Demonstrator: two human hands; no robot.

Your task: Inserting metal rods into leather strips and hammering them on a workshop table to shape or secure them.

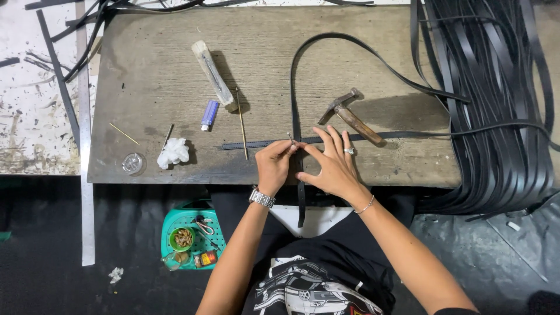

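I see the black strap at frame centre on the worktop — my left hand pinches a small metal pin upright on it, right hand fingers spread beside, pressing the strap; hammer just above.
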